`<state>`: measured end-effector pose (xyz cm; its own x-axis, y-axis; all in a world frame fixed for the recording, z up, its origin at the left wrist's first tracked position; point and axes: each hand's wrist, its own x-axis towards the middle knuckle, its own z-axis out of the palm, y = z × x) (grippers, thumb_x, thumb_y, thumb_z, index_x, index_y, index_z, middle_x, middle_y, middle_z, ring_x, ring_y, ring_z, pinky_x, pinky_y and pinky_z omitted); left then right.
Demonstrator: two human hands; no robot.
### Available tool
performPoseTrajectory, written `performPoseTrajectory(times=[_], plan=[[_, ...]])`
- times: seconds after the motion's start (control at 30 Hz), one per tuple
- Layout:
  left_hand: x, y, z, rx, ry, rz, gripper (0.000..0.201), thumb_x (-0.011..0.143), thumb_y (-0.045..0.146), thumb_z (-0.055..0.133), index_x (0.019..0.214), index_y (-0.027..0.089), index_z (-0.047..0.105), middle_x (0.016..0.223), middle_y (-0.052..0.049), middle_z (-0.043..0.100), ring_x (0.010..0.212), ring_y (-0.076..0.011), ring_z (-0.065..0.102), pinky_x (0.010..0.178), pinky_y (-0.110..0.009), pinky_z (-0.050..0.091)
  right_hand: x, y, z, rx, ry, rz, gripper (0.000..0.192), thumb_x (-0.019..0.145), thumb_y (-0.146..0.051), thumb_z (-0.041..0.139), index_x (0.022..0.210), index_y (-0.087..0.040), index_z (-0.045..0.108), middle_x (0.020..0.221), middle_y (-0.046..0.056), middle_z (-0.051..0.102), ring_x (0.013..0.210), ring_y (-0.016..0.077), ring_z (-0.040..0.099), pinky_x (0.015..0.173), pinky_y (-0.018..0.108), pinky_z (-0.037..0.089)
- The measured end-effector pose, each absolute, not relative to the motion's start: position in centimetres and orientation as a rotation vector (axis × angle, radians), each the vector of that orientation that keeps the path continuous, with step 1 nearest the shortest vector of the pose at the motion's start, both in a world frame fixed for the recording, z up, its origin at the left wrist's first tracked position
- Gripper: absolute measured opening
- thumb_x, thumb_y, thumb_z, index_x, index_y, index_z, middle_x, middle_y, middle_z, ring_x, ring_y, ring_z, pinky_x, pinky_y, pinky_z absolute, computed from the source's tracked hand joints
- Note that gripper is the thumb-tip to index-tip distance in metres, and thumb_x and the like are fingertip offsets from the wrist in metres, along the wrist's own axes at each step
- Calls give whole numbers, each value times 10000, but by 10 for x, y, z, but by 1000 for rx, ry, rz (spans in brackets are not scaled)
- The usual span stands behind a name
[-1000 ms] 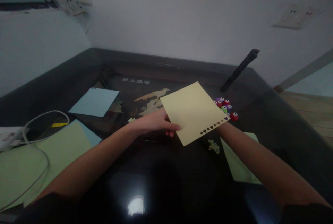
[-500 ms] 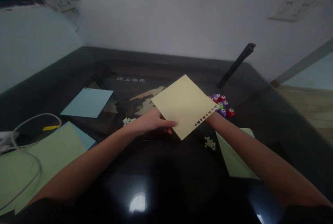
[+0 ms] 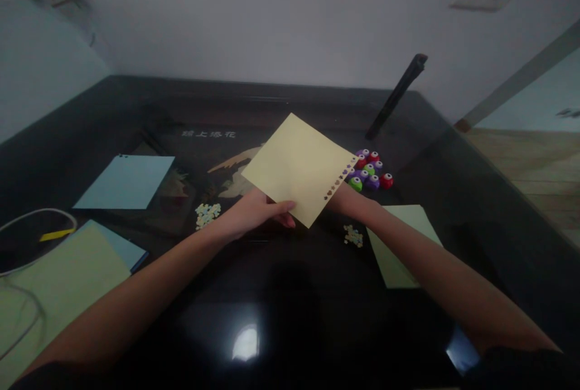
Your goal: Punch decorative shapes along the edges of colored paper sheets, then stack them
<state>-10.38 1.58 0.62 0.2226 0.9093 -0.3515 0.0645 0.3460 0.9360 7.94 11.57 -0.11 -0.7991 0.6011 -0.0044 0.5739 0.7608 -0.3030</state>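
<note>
My left hand [image 3: 267,207] pinches a square sheet of pale yellow paper [image 3: 294,166] at its near edge, the thumb on top and the fingers underneath. The sheet is raised above the dark table and turned like a diamond. Along its lower right edge runs a row of small punched holes, some of them heart-shaped. My right hand [image 3: 342,197] reaches under that edge; the paper hides its fingers, so their grip cannot be seen. Just beyond it is a cluster of small red, purple and green craft punches [image 3: 372,182] with round white tops.
Small paper cut-outs lie in two piles, one left [image 3: 208,215] and one right [image 3: 353,236]. Blue paper [image 3: 127,182], yellow-green sheets [image 3: 67,281] and a white cable [image 3: 45,210] are on the left. More pale green paper [image 3: 394,245] lies under my right forearm. A black stick-like object [image 3: 399,97] leans at the back.
The view has turned slightly to the right, so the table's things sit further left in the picture. My left hand keeps its pinch on the yellow paper; my right stays beneath it.
</note>
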Motion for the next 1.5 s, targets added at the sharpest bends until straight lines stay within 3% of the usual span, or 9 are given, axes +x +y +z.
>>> performPoseTrajectory(times=[0.07,0.17,0.33,0.47,0.53,0.67,0.97,1.27,1.5], plan=[[-100,14,3,1037,1188,751,139,861,230,578,904,101,605,659,-56,678,632,-161,657,718,-335,544,98,109,0,-943,-2847,516,341,835,-158,525,1142,-249,641,1063,69,697,1017,234,611,896,396,472],[-92,10,-4,982,1155,748,147,881,223,535,912,94,600,664,-58,683,625,-154,662,701,-313,544,135,91,2,-1134,-2604,702,288,826,-238,570,1095,-158,635,918,101,703,786,233,650,745,397,517],[-77,5,-17,984,1174,720,116,854,173,539,901,91,607,662,-56,695,614,-156,670,659,-289,548,186,48,3,-1266,-2011,1277,394,774,-276,673,1164,-233,638,1056,62,689,806,196,677,763,379,545],[-61,2,-13,982,1224,768,114,856,183,537,885,109,618,685,-51,711,649,-167,691,698,-301,567,195,21,-3,-1295,-1472,1661,442,709,-251,758,1143,-263,673,886,25,729,710,168,688,748,359,567],[-51,1,-7,993,1229,777,104,857,179,534,879,118,615,677,-41,713,652,-166,697,701,-294,573,193,14,-6,-1264,-1270,1757,485,664,-218,798,1131,-266,680,909,25,742,752,171,697,802,363,562],[-34,1,0,1116,1272,754,99,851,168,532,808,140,617,692,-39,728,669,-164,703,733,-288,578,189,11,-9,-1172,-1090,1813,371,714,-257,774,1079,-257,706,1055,52,731,858,179,696,870,377,546],[-29,-7,-11,1179,1297,756,196,854,215,502,711,158,624,706,-62,742,687,-169,709,783,-290,567,186,10,-12,-1170,-1003,1832,353,695,-236,791,1038,-250,709,1000,49,739,826,171,695,845,380,561],[-28,-8,-9,1176,1282,722,226,856,235,496,682,172,627,671,-51,744,672,-164,707,767,-279,564,180,5,-11,-1138,-929,1876,258,706,-238,791,955,-240,726,898,19,757,752,130,710,729,250,585],[-27,-8,-7,1175,1322,714,236,862,224,495,679,168,634,680,-51,746,687,-161,707,781,-277,556,182,4,-9,-1142,-945,1853,275,702,-242,791,968,-226,722,908,32,753,755,143,710,756,284,582]])
